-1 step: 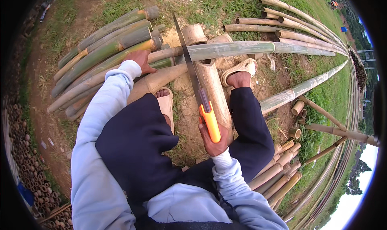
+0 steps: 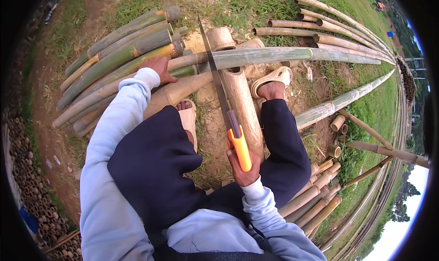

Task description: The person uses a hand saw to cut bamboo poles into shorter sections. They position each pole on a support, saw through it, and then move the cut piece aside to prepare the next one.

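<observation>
My right hand (image 2: 244, 165) is closed around the orange handle of a handsaw (image 2: 218, 85). The long dark blade points away from me and crosses a green-grey bamboo pole (image 2: 265, 56) near its left part. My left hand (image 2: 158, 70) grips the same pole left of the blade, thumb toward me; its fingertips are partly hidden. Beneath the pole, by the blade, lies a thick pale bamboo log (image 2: 242, 105), with its hollow end under the pole. Another thick bamboo piece (image 2: 183, 88) runs below my left hand.
Cut green bamboo lengths (image 2: 123, 53) lie in a pile at the left. Long poles (image 2: 338, 25) stretch away at the far right. Shorter cut pieces (image 2: 320, 197) are stacked by my right knee, near a bamboo frame (image 2: 388, 151). My sandalled feet (image 2: 272, 87) flank the log.
The saw and my right hand have shifted a little toward me, drawing the blade back across the pole. My left hand stays in place.
</observation>
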A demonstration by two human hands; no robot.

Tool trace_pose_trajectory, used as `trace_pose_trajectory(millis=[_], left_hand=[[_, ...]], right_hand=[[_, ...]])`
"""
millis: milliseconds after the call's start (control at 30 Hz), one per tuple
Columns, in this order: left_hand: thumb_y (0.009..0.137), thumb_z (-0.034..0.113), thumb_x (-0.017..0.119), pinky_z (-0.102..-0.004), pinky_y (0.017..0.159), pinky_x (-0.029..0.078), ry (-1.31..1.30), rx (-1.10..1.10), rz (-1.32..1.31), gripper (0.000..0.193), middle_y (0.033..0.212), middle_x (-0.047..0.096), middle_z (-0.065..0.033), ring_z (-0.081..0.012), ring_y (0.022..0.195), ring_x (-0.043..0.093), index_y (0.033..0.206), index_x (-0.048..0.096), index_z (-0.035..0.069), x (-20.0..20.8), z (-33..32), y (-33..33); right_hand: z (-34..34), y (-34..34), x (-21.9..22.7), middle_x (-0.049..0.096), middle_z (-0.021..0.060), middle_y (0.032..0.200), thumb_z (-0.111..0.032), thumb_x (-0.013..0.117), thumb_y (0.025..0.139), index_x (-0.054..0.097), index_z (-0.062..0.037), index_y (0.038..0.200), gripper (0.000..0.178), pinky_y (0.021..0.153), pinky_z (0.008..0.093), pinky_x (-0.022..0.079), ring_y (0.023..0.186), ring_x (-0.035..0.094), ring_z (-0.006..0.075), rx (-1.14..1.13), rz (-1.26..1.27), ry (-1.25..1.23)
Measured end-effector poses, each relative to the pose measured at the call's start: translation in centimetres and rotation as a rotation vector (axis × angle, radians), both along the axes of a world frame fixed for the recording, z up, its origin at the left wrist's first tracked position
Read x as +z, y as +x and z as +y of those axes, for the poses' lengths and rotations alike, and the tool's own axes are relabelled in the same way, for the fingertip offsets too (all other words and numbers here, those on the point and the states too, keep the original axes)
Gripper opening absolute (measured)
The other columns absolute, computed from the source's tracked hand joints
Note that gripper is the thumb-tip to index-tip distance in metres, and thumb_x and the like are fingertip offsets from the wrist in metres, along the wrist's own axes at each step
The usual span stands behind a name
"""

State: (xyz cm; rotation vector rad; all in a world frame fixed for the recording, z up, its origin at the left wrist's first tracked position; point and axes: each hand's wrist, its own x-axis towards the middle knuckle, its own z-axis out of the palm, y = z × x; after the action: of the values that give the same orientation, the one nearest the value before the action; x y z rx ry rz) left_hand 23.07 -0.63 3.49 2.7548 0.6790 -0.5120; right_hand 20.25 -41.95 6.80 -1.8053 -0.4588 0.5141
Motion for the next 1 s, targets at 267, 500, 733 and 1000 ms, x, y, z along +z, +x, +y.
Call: trace_pose_trajectory(millis=[267,500,733,1000], left_hand=[[0.069,0.055,0.087,-0.0486,0.096,0.055,0.036,0.018,-0.031,0.07,0.109,0.073,-0.0234,-0.0408,0.107,0.07,0.109,0.07,0.0,0.4,0.2,1.3],[0.068,0.055,0.087,-0.048,0.096,0.055,0.023,0.021,0.004,0.07,0.111,0.073,-0.0234,-0.0405,0.108,0.07,0.108,0.07,0.0,0.5,1.3,1.4],[0.064,0.056,0.087,-0.0481,0.096,0.054,-0.033,0.025,0.027,0.078,0.111,0.073,-0.024,-0.0403,0.108,0.069,0.114,0.07,0.0,-0.2,2.0,1.3],[0.065,0.058,0.087,-0.0478,0.097,0.053,-0.01,-0.034,0.035,0.076,0.108,0.074,-0.0239,-0.0403,0.107,0.07,0.108,0.07,-0.002,0.8,2.0,2.4]], right_hand=[[8.6,7.7,-1.5,0.061,0.0074,0.067,-0.011,0.073,0.095,0.067,0.0039,0.092,0.016,0.059,0.0319,0.047,0.061,0.055,0.0128,0.03,-0.037,0.039],[6.9,4.2,-1.0,0.058,0.0085,0.063,-0.01,0.074,0.093,0.066,0.0037,0.088,0.017,0.058,0.0329,0.046,0.059,0.054,0.0134,0.01,-0.006,0.003],[1.9,1.2,0.3,0.062,0.0082,0.07,-0.006,0.072,0.093,0.069,0.0044,0.099,0.013,0.061,0.0306,0.048,0.063,0.058,0.0116,0.036,-0.005,-0.056],[11.4,8.3,-1.8,0.061,0.0048,0.068,-0.012,0.073,0.095,0.067,0.0044,0.094,0.018,0.06,0.0311,0.047,0.064,0.055,0.0112,0.039,-0.046,0.054]])
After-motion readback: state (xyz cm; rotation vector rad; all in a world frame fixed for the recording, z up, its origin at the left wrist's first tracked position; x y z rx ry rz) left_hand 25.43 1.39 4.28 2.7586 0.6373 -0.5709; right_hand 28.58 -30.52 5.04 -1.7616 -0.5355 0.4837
